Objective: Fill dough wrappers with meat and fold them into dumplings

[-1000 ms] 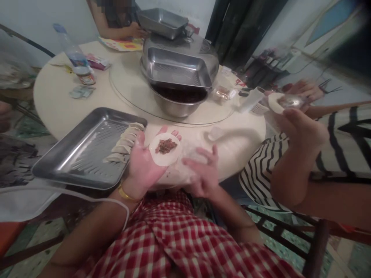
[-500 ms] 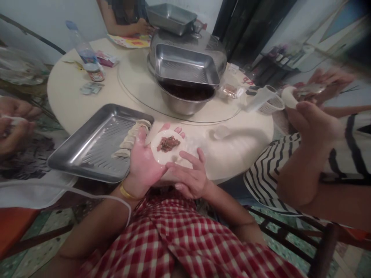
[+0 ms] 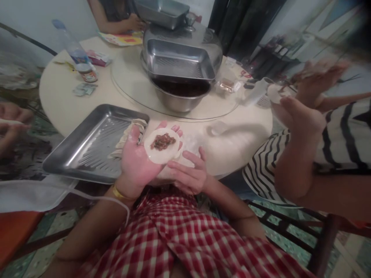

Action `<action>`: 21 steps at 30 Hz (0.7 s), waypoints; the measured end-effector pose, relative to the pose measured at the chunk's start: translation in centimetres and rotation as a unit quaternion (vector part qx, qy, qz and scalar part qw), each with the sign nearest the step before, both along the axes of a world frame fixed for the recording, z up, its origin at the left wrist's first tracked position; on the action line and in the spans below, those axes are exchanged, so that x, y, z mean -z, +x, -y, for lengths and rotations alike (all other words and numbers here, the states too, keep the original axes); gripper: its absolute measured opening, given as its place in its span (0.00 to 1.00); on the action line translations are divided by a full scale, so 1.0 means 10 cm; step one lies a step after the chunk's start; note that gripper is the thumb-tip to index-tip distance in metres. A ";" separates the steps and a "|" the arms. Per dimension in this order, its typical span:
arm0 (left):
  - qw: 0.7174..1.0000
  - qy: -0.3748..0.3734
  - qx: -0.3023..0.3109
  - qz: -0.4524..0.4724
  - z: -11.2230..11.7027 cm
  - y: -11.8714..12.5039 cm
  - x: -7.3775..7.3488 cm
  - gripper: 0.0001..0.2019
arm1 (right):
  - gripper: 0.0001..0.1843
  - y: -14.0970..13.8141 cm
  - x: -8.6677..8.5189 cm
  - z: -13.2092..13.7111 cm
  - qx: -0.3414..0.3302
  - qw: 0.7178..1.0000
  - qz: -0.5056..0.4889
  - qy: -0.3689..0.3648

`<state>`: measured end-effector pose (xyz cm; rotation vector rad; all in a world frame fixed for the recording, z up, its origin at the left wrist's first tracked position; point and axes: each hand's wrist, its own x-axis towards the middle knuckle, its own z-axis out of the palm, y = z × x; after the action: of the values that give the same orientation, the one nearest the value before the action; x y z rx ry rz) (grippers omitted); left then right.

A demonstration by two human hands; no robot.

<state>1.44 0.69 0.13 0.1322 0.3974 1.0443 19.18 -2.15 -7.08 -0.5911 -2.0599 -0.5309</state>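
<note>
Head view: the left hand (image 3: 136, 162) lies palm up above the surface (image 3: 66, 104), fingers spread flat, cradling a round wrapper (image 3: 158, 155) so its mound of filling (image 3: 162, 141) sits centred and level. The right hand (image 3: 189, 175), fingers loosely apart, touches the wrapper's near edge. Folded dumplings (image 3: 127, 135) line the tray (image 3: 87, 146) just beside it.

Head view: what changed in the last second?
The right hand slid left off the table toward the left hand. Its fingers now reach the near edge of the wrapper; contact is unclear. Nothing was taken or let go. Unchanged: wrapper with filling on the open left palm, folded dumplings in the tray.
</note>
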 end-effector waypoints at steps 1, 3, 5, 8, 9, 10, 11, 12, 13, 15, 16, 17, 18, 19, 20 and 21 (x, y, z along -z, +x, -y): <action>1.000 0.002 0.003 -0.001 0.00 0.00 -0.01 0.35 | 0.14 -0.01 0.00 -0.01 0.004 1.000 0.010 0.000; 1.000 0.007 -0.005 -0.006 0.00 0.00 -0.03 0.34 | 0.15 -0.03 0.02 -0.02 -0.001 1.000 0.025 -0.003; 1.000 0.007 -0.019 -0.011 0.00 0.01 -0.04 0.35 | 0.15 -0.03 0.02 -0.02 -0.020 1.000 0.018 -0.008; 0.999 0.004 -0.025 -0.026 0.01 0.03 -0.06 0.35 | 0.17 -0.02 -0.02 0.00 -0.044 0.998 -0.030 -0.036; 0.999 0.002 -0.025 -0.034 0.01 0.04 -0.06 0.35 | 0.19 -0.03 -0.05 0.02 -0.056 0.995 -0.055 -0.056; 0.999 0.001 -0.028 -0.042 0.01 0.05 -0.06 0.35 | 0.21 -0.04 -0.08 0.03 -0.076 0.990 -0.082 -0.085; 0.998 0.000 -0.033 -0.048 0.01 0.05 -0.06 0.35 | 0.23 -0.05 -0.11 0.05 -0.102 0.980 -0.110 -0.129; 0.998 0.000 -0.039 -0.053 0.00 0.06 -0.06 0.35 | 0.24 -0.07 -0.13 0.07 -0.129 0.963 -0.142 -0.188; 0.997 0.002 -0.046 -0.056 0.00 0.05 -0.06 0.35 | 0.24 -0.09 -0.15 0.09 -0.155 0.937 -0.175 -0.258; 0.997 0.014 -0.049 -0.058 -0.01 0.05 -0.04 0.35 | 0.22 -0.13 -0.17 0.10 -0.202 0.861 -0.234 -0.404; 0.997 0.020 -0.046 -0.057 -0.01 0.05 -0.04 0.35 | 0.22 -0.14 -0.17 0.10 -0.219 0.819 -0.256 -0.464; 0.997 0.023 -0.042 -0.054 -0.01 0.05 -0.03 0.35 | 0.22 -0.15 -0.16 0.09 -0.234 0.782 -0.273 -0.509; 0.998 0.022 -0.038 -0.049 -0.01 0.05 -0.02 0.34 | 0.23 -0.15 -0.14 0.08 -0.246 0.752 -0.287 -0.540; 0.998 0.018 -0.035 -0.045 -0.01 0.05 -0.02 0.34 | 0.23 -0.14 -0.12 0.07 -0.253 0.728 -0.300 -0.563; 0.998 0.013 -0.036 -0.041 -0.01 0.05 -0.01 0.34 | 0.23 -0.13 -0.10 0.06 -0.255 0.709 -0.315 -0.578; 0.998 0.010 -0.040 -0.040 -0.01 0.05 -0.01 0.35 | 0.22 -0.10 -0.07 0.05 -0.256 0.693 -0.331 -0.586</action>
<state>1.90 0.82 0.27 0.1773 0.4689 1.1239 18.14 -2.69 -6.41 -0.6946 -1.4869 1.2900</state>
